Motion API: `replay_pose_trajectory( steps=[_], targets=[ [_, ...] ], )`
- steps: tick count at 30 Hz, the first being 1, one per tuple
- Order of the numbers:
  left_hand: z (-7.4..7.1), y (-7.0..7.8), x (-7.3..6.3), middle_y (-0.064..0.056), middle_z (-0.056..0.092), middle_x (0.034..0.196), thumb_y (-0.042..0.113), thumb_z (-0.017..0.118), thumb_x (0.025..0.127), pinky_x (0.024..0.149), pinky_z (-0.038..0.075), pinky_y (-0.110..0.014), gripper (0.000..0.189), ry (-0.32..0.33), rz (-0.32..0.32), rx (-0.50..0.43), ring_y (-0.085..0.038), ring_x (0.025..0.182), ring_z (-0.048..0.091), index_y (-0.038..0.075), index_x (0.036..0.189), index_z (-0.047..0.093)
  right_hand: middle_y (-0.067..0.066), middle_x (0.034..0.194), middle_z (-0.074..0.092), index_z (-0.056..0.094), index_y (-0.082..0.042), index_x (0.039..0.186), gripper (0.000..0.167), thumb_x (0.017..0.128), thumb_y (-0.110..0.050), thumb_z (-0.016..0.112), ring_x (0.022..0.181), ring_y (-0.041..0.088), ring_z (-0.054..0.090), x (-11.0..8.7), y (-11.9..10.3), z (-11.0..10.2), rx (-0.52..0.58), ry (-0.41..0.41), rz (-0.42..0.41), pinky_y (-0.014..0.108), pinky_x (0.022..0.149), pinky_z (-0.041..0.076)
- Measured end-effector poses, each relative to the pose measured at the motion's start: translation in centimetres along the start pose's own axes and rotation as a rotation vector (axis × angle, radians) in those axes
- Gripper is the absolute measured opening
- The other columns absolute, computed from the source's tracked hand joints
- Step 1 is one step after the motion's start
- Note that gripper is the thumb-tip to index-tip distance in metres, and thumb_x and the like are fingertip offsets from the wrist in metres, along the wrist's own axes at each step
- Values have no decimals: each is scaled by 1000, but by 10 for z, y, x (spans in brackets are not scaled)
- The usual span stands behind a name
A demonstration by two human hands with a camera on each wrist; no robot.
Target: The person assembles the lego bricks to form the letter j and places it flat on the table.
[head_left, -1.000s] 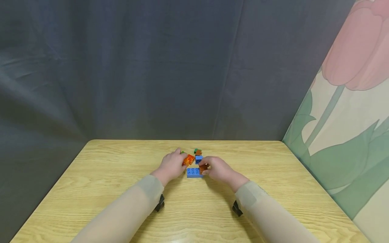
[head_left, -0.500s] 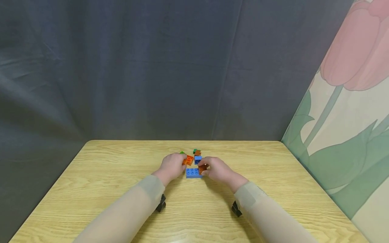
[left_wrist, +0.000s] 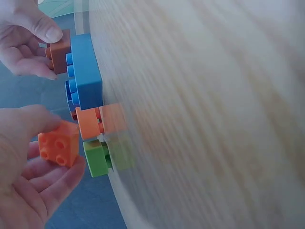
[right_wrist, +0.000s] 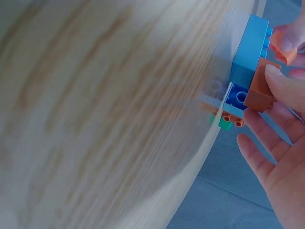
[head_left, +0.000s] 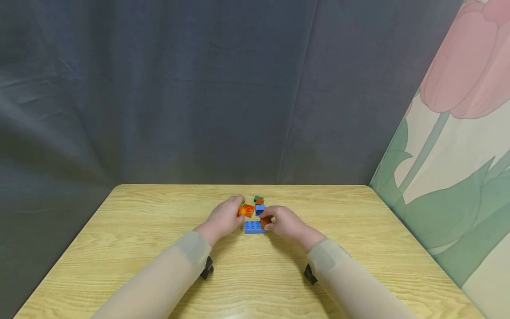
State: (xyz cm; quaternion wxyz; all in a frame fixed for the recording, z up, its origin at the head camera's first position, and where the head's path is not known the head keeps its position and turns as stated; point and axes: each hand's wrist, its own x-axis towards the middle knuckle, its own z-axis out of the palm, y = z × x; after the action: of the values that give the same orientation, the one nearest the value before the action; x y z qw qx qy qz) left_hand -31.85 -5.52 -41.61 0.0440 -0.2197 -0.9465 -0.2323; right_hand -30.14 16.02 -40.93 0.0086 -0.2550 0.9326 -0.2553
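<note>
My left hand (head_left: 223, 218) pinches an orange toy brick (left_wrist: 59, 145) between thumb and fingers, its studs turned toward the left wrist camera. A long blue brick (head_left: 253, 227) lies studs up on the table in front of the hands. On its right end sits a brown brick (right_wrist: 259, 88), gripped by the thumb and fingers of my right hand (head_left: 286, 220). Just behind the long brick, a second orange brick (left_wrist: 87, 124) and a lime green brick (left_wrist: 96, 158) lie beside my left hand, studs against the table in the left wrist view.
A smaller blue brick (head_left: 260, 210) lies behind the long one, its hollow underside showing. Farther back are another brown brick (head_left: 260, 200) and a dark green brick (head_left: 256, 198). The wooden table (head_left: 159, 208) ends at a dark curtain (head_left: 239, 110); a tulip-patterned panel (head_left: 450, 177) borders its right.
My left hand has shifted slightly and turned, so the orange brick in its fingers shows more. My right hand has stayed at the brown brick on the long blue one.
</note>
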Motion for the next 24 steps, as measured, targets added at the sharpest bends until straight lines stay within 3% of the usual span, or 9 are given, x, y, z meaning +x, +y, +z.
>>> replay_pose_trajectory(
  steps=[6,12,19,24],
  targets=[
    [0,-1,-4,-8,63,109,16,72,92,84,52,-38,34,-25,51,-37,-21,92,61,3,122,64,1,104,66,72,-4,112,26,87,-1,74,94,17,60,-1,1,2,-5,-8,-12,39,86,51],
    [-2,0,-6,-3,56,107,15,61,100,80,50,-34,34,-80,139,-68,-14,86,56,6,133,62,3,106,66,71,-3,113,27,87,0,74,97,19,61,-2,-1,1,8,-4,-18,39,86,50],
    [0,1,-5,-6,59,122,19,68,95,94,48,-39,40,-72,45,-91,-21,106,59,8,132,56,4,109,66,70,-3,115,28,88,1,73,98,19,61,-2,0,1,2,-4,2,39,87,50],
    [0,-1,-5,-5,62,120,20,73,92,93,48,-38,38,-78,70,-76,-21,106,60,8,127,64,4,108,66,70,-2,115,28,88,2,72,97,20,62,-2,0,1,9,-4,-2,38,86,51]
  ],
)
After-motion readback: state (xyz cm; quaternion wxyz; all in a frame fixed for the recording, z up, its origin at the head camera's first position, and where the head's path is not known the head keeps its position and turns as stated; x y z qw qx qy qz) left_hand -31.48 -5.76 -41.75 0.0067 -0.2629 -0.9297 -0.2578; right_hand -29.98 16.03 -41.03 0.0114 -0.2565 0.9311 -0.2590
